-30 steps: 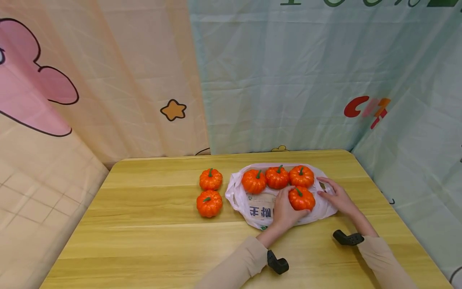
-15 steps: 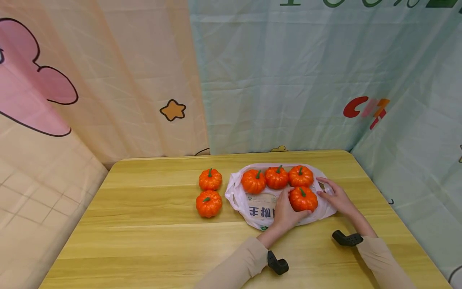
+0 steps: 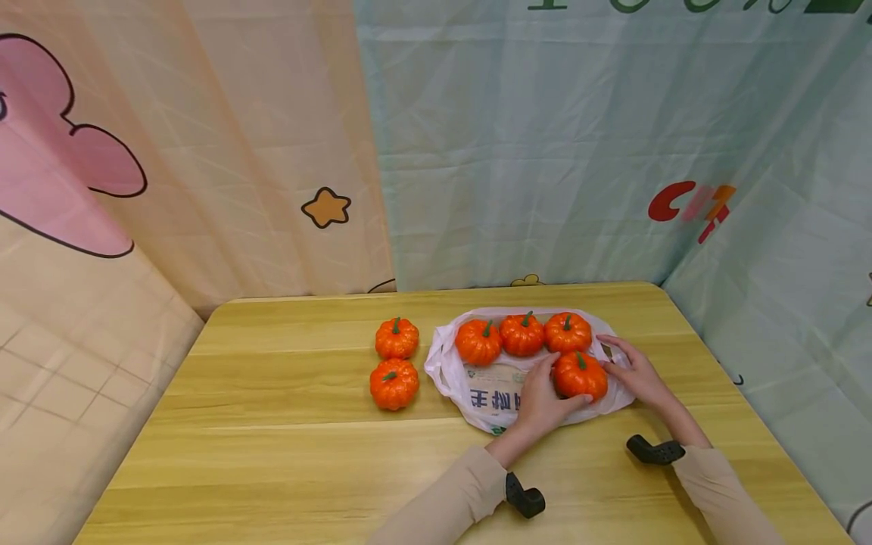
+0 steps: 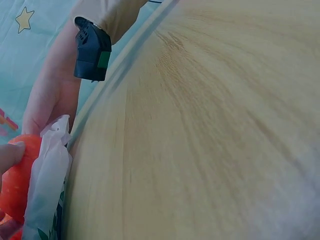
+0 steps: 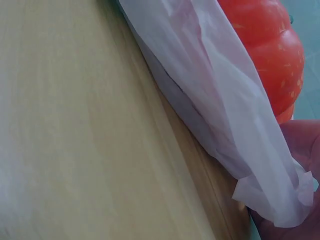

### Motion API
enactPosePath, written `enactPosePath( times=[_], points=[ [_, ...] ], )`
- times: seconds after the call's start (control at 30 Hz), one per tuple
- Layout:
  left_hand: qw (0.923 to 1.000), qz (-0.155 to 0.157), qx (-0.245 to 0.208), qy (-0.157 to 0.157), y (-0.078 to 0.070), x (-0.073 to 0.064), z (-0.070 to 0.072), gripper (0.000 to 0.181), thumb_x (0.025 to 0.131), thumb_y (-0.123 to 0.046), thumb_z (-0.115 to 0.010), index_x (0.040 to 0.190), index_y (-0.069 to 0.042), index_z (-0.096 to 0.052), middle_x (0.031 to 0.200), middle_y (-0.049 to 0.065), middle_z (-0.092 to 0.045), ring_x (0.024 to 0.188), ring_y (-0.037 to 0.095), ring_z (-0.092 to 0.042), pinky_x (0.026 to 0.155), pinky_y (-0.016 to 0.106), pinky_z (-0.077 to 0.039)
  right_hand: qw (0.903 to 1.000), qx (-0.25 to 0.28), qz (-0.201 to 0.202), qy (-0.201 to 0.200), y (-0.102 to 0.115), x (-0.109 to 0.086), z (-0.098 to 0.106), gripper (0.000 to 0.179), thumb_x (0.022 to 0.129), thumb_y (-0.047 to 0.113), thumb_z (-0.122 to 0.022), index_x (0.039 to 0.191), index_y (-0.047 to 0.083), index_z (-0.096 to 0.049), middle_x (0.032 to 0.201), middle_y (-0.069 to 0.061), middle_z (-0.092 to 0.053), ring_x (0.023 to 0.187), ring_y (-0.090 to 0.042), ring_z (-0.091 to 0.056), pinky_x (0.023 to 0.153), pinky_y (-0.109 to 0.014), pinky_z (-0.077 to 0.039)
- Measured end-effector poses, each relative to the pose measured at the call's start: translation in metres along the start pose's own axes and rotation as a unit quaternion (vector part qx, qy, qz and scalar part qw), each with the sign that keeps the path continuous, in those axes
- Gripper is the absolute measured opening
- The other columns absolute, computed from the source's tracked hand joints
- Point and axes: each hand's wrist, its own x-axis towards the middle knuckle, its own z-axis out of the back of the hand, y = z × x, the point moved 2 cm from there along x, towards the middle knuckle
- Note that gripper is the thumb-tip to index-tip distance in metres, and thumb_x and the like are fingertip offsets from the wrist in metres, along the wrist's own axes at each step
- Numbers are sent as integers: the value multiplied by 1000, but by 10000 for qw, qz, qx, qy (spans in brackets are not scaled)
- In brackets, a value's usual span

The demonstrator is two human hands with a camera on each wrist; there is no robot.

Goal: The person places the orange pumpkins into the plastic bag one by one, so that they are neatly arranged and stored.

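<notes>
My left hand (image 3: pixel 540 397) grips a small orange pumpkin (image 3: pixel 582 378) with a green stem, thumb in front and fingers on its left side. This pumpkin is over the right front of a white plastic bag (image 3: pixel 444 371) that lies spread open on the table. The right hand (image 3: pixel 643 378) holds the bag's right edge, close beside the pumpkin. In the right wrist view the bag's rim (image 5: pixel 235 100) rises in folds before the orange pumpkin (image 5: pixel 275 60). Three more pumpkins (image 3: pixel 522 335) sit in a row along the bag's back side.
Two other pumpkins (image 3: pixel 395 384) stand one behind the other on the wooden table (image 3: pixel 272 454), left of the bag. Printed cloth curtains (image 3: pixel 518 151) hang behind and at the sides. Black wrist devices (image 3: pixel 524 496) are worn at both sleeves.
The pumpkin in my left hand has shifted a little to the right within the bag, nearer the right hand. The right hand and the other pumpkins stay as they were.
</notes>
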Motion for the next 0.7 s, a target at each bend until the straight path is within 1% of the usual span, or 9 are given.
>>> enactPosePath(
  times=[0.13, 0.3, 0.43, 0.57, 0.7],
  points=[
    [9999, 83, 32, 89, -1, 0, 0, 72, 74, -32, -82, 134, -9, -49, 133, 5, -57, 123, 20, -52, 106, 34, -42, 10000, 20, 33, 4, 0, 0, 0, 46, 93, -1, -54, 135, -11, -40, 139, -36, -36, 132, -53, -20, 104, -72, -15],
    [9990, 164, 328, 249, -2, 0, 1, 75, 76, -33, -80, 138, -7, -47, 137, 7, -55, 126, 23, -49, 107, 37, -40, 10000, 18, 68, 24, -2, 1, 0, 45, 94, -1, -53, 136, -11, -39, 139, -37, -35, 131, -53, -20, 103, -72, -16],
    [9979, 228, 466, 386, -4, 0, 4, 76, 77, -32, -79, 140, -7, -45, 138, 7, -54, 126, 22, -49, 107, 36, -40, 10000, -3, 66, 22, -2, 1, 0, 45, 94, 0, -54, 136, -11, -39, 140, -37, -35, 131, -53, -20, 103, -72, -15],
    [9977, 230, 426, 480, -6, -2, 7, 76, 78, -31, -78, 141, -7, -43, 139, 7, -53, 127, 22, -48, 108, 37, -39, 10000, 29, 13, 10, -1, 0, 0, 45, 94, 0, -54, 135, -11, -40, 140, -37, -35, 132, -54, -20, 103, -73, -15],
    [9978, 284, 225, 547, -6, -3, 11, 76, 79, -30, -77, 142, -8, -42, 142, 7, -51, 130, 23, -46, 109, 38, -39, 10000, 20, -77, 20, -2, 0, 0, 45, 94, 1, -54, 136, -11, -39, 141, -37, -33, 133, -54, -18, 104, -73, -15]
  ],
)
